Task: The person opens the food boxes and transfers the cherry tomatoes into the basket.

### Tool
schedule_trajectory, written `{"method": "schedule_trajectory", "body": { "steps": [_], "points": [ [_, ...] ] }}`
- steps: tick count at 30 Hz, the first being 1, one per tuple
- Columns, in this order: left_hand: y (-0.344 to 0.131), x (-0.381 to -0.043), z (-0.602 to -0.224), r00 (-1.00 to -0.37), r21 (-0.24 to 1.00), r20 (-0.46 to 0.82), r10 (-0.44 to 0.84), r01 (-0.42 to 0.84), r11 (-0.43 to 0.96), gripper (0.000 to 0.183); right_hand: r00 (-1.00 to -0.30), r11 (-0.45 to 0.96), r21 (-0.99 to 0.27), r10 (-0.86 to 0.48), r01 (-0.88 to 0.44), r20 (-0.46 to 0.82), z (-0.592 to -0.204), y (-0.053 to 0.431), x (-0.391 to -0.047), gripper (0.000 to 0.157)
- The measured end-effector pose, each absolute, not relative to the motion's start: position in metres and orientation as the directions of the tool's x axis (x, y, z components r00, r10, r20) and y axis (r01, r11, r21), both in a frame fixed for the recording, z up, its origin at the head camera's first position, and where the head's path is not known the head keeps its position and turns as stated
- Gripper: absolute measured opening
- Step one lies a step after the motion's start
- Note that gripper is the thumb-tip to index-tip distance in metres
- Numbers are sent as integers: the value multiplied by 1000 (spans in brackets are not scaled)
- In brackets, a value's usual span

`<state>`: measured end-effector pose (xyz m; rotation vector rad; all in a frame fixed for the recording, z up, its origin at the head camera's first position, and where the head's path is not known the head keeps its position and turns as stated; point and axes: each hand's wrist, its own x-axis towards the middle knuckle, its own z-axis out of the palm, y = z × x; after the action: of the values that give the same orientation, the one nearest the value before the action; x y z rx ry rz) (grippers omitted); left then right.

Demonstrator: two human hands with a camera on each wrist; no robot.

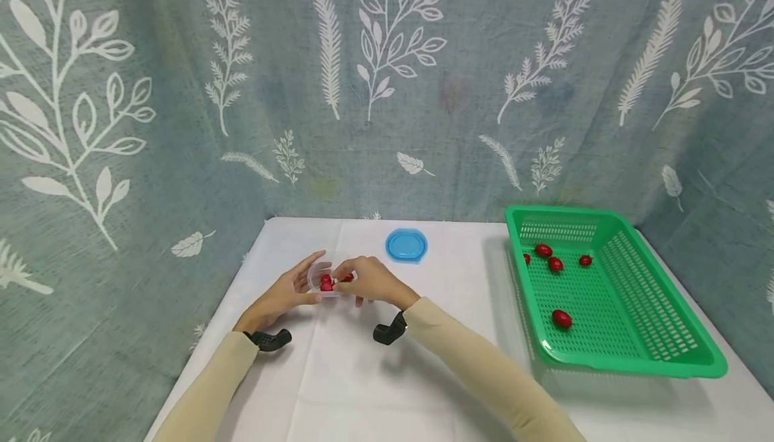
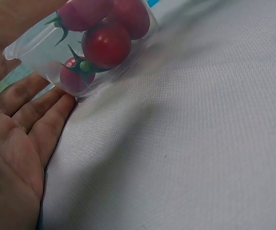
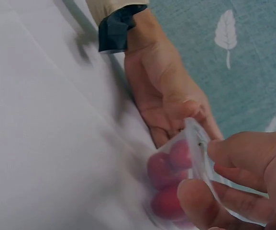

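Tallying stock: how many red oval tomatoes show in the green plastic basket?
5 tomatoes in the basket: one partly hidden at left, two beside it, one right of them, one nearer the camera; others may be hidden.

Shadows are soft, and the 2 wrist views dimmer.

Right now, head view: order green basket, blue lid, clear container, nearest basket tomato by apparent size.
1. Green basket
2. Blue lid and clear container: too alike to rank; the right hand partly covers the container
3. Nearest basket tomato
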<state>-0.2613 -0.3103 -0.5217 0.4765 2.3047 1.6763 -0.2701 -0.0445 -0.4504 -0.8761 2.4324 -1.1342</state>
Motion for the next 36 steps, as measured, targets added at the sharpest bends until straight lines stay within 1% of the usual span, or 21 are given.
{"method": "schedule_trajectory", "body": {
  "steps": [9, 18, 23, 27, 31, 36],
  "points": [
    [-312, -259, -525, -902, 959, -3, 432, 121, 258, 95, -742, 502, -777, -667, -381, -67, -461, -55, -267, 31],
    [-313, -258, -525, -912, 962, -15, 410, 99, 255, 96, -745, 508, -767, -664, -391, -60, -463, -62, -271, 32],
    [-312, -259, -523, -909, 960, -2, 417, 115, 254, 95, -764, 477, -812, -643, -335, -63, -465, -64, -271, 25],
    [-312, -261, -523, -907, 958, -1, 421, 120, 261, 95, -755, 431, -859, -650, -277, -83, -467, -66, -271, 22],
    [-311, -263, -523, -906, 956, -10, 423, 115, 270, 96, -752, 402, -873, -656, -276, -64, -468, -66, -271, 24],
    [-310, -263, -523, -907, 957, -15, 421, 109, 269, 96, -776, 396, -868, -631, -299, -20, -469, -66, -272, 27]
  ]
}}
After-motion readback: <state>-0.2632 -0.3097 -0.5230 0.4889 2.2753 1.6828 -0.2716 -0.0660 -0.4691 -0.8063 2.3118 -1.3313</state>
